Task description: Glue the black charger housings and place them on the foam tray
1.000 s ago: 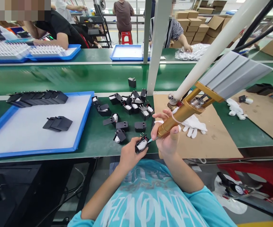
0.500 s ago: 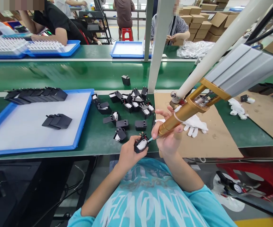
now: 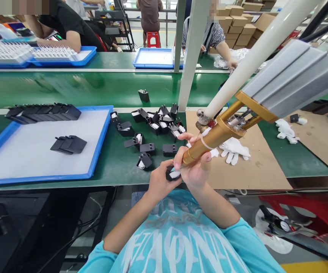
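Note:
My left hand (image 3: 160, 181) holds a small black case (image 3: 173, 175) with white material inside, close to the table's front edge. Wrapped round the lower end of a gold cylindrical tool (image 3: 199, 148), my right hand (image 3: 195, 170) keeps the tip at the case; the fingers partly hide the tip and the case. Beyond my hands lie several open black cases (image 3: 153, 123) with white parts in them. A closed black piece with two pins (image 3: 169, 149) is just behind my left hand.
A blue-rimmed tray (image 3: 91, 167) with black cases stands left. White gloves (image 3: 234, 150) lie on cardboard (image 3: 262, 167) at right. A white post (image 3: 190, 57) and slanted pole (image 3: 255, 60) rise ahead. One black case (image 3: 143, 95) sits on the green belt (image 3: 95, 89). Co-workers sit beyond.
The tool and my right hand have moved left and slightly down over the case, covering more of it. My left hand has shifted slightly right. The case on the belt has moved left. A co-worker's arm has reached out.

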`<state>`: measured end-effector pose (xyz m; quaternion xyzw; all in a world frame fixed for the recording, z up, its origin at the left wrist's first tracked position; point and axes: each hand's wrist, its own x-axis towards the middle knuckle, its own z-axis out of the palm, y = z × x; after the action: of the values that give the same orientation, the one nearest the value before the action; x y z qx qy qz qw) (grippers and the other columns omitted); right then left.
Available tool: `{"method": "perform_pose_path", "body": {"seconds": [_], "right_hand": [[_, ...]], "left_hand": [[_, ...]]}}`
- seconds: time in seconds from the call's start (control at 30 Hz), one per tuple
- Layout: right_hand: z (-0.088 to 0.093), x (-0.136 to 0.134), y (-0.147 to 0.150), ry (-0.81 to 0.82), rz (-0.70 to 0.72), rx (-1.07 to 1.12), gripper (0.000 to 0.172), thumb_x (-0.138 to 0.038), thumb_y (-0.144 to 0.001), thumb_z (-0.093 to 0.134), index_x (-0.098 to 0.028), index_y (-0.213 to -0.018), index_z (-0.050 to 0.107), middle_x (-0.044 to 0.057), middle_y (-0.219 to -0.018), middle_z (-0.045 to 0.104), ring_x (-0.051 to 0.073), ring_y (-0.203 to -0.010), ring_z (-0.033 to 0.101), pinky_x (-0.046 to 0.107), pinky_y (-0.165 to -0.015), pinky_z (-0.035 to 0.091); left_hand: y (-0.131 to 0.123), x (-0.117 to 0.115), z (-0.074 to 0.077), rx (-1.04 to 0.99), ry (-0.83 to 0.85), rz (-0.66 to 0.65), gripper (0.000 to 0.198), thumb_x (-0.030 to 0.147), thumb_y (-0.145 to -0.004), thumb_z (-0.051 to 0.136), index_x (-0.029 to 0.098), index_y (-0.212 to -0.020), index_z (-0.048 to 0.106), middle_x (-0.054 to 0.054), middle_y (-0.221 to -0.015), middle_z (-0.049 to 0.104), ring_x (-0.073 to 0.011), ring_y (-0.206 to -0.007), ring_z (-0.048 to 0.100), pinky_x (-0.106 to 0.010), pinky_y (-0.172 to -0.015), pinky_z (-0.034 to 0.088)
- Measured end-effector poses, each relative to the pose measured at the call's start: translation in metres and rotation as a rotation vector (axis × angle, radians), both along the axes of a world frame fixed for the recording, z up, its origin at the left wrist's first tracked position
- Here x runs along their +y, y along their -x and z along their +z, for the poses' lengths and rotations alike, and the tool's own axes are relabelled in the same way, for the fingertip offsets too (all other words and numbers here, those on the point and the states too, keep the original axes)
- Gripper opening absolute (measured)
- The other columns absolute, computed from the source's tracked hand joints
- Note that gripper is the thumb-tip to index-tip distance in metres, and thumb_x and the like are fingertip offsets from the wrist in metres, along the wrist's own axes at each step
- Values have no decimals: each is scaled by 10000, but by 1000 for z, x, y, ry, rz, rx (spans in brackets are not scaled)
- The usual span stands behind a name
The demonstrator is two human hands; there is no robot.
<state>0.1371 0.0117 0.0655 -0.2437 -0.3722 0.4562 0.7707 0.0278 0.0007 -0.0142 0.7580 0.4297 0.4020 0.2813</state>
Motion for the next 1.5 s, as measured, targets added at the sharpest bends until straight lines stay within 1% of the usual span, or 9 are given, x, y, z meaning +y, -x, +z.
{"method": "perform_pose_path", "body": {"seconds": [0.3,0.53,0.67,0.77,0.83,0.93,1.13,1.3,1.5], "right_hand": [[-3,1,-8,-65,-30,20,470,-648,-824,502,-311,-1151,532,36,-1161,603,77,-431,561,237,-309,407],[-22,8,-56,6,-257,-233,455,-644,-808,513,-323,-1130,534,55,-1269,558,83,-524,567,272,-456,479],[-33,24,-96,107,-391,-418,324,-511,-829,574,-299,-1073,576,42,-1261,558,128,-751,660,334,-741,550],[-37,40,-124,241,-396,-535,388,-413,-813,646,-329,-1180,553,30,-1265,569,171,-957,666,341,-835,552],[-37,51,-138,294,-365,-593,449,-404,-798,672,-351,-1223,537,24,-1302,563,202,-1066,646,375,-892,554],[-36,65,-150,323,-319,-629,474,-413,-781,698,-383,-1230,547,14,-1324,575,227,-1186,600,430,-1024,504],[-55,78,-153,305,-347,-577,678,-392,-786,710,-363,-1400,424,47,-1445,506,238,-1361,463,460,-1129,407],[-83,82,-156,267,-382,-597,737,-389,-814,680,-366,-1465,335,78,-1499,438,262,-1377,450,475,-1126,401],[-82,76,-157,259,-340,-623,721,-343,-852,642,-376,-1482,292,86,-1511,405,269,-1388,434,527,-1125,387]], "left_hand": [[12,3,-6,169,141,-39,320,322,-792,687,220,-1058,541,-35,-971,727,-211,-849,716,-300,-730,545],[29,3,-21,140,311,-115,516,307,-831,662,218,-1294,453,-97,-1265,637,-226,-1179,617,-381,-1007,495],[49,-12,10,264,270,-156,683,360,-831,675,275,-1438,373,-83,-1406,556,-241,-1256,567,-391,-1026,499],[75,0,53,273,166,-88,458,392,-874,617,288,-1313,540,-38,-1221,686,-203,-1046,681,-342,-931,556],[91,37,81,267,61,56,343,430,-891,576,265,-1188,627,-32,-1150,707,-195,-961,693,-338,-901,563],[108,137,106,356,1,277,426,473,-879,549,235,-1230,586,-64,-1180,671,-227,-1005,670,-360,-919,542],[117,334,85,654,127,379,735,376,-720,703,149,-1369,444,-192,-1422,463,-354,-1364,398,-452,-1111,347],[121,395,58,735,203,321,764,349,-681,726,107,-1355,459,-233,-1380,517,-371,-1312,463,-450,-1065,387],[146,410,60,780,268,186,665,382,-668,707,161,-1274,544,-136,-1219,652,-316,-1109,607,-383,-955,469]]}}
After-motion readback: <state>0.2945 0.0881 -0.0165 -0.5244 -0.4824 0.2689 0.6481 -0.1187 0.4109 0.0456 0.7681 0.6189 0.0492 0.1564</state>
